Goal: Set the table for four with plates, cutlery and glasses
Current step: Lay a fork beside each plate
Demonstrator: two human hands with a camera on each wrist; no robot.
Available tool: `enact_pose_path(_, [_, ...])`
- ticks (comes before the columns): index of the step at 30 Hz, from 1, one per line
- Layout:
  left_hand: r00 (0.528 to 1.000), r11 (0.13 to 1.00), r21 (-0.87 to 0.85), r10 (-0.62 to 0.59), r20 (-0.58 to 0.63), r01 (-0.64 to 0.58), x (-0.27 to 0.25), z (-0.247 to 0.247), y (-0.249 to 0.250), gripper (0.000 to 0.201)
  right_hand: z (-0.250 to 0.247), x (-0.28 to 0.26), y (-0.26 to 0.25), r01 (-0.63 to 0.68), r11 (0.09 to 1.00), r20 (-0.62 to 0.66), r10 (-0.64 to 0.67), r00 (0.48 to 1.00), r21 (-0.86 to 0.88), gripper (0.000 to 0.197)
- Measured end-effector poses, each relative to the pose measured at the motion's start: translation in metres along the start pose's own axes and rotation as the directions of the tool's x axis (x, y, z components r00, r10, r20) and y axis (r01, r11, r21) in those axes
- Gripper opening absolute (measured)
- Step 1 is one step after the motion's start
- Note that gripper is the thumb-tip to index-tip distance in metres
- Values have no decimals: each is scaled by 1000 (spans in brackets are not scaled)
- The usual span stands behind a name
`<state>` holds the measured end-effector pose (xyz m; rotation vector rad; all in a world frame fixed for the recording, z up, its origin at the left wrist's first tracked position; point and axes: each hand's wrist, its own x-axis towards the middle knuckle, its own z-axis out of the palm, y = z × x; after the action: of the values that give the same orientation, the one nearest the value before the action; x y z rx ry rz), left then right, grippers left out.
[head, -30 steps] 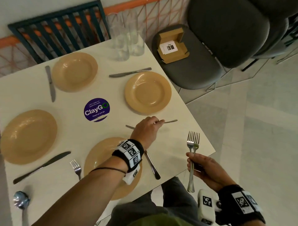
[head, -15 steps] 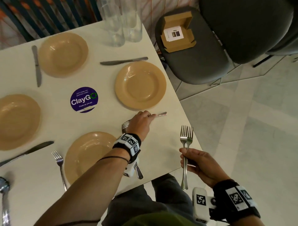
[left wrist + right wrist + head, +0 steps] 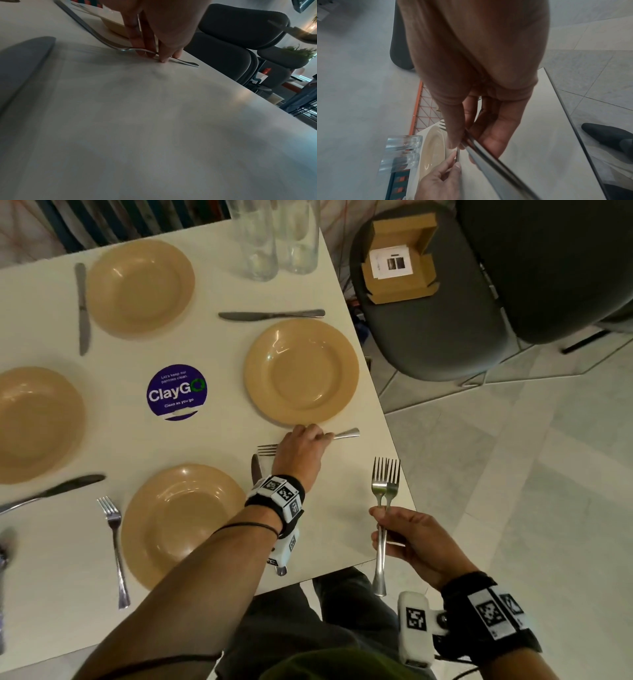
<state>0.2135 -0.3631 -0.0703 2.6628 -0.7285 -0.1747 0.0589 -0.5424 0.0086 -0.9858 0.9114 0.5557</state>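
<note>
The left hand (image 3: 301, 451) pinches a slim silver fork (image 3: 346, 434) flat on the white bench (image 3: 212, 440) below the centre-right tan round plate (image 3: 301, 373); it should lie square alongside the rim before release, while the right hand (image 3: 409, 537) grips two spare steel forks (image 3: 385, 477).

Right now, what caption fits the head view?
Left hand lays a fork beside a tan plate; right hand holds two forks.

We see open surface (image 3: 212, 446) between the four plates, broken only by the round sticker (image 3: 176, 394). The narrow strip between the right-hand plate (image 3: 301, 373) and the near plate (image 3: 178, 525) is taken up by a fork (image 3: 346, 434) and a knife tip (image 3: 256, 469). Two glasses (image 3: 274, 237) block the far corner; the near right corner lies bare
</note>
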Motion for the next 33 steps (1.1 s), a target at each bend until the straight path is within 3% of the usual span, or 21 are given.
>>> enact_pose_path(12, [999, 999, -24, -39, -9, 39, 0, 1, 0, 37, 8, 3, -7, 3, 1000, 40, -2, 999, -26, 50])
enact_pose_path(18, [988, 960, -281, -33, -152, -11, -24, -35, 14, 25, 19, 7, -12, 39, 998, 47, -36, 998, -59, 43])
enact_pose_path(19, [990, 927, -373, -79, -116, 30, -32, -44, 19, 21, 22, 8, -14, 49, 997, 48, -46, 998, -65, 41])
enact_pose_path(21, [982, 816, -547, -161, 94, 186, -46, -65, 26, 19, 31, 10, -17, 76, 994, 53, -72, 996, -78, 38])
enact_pose_path(24, [915, 667, -647, -140, 379, 370, -65, -90, 30, 21, 48, 13, -24, 113, 991, 67, -108, 992, -78, 24])
enact_pose_path(29, [861, 574, -666, -149, 487, 476, -88, -119, 25, 21, 82, 14, -36, 168, 984, 91, -163, 982, -53, 17])
enact_pose_path(33, [847, 412, -740, -262, 462, 531, -100, -137, 5, 18, 116, 15, -44, 224, 974, 113, -219, 969, -32, 20])
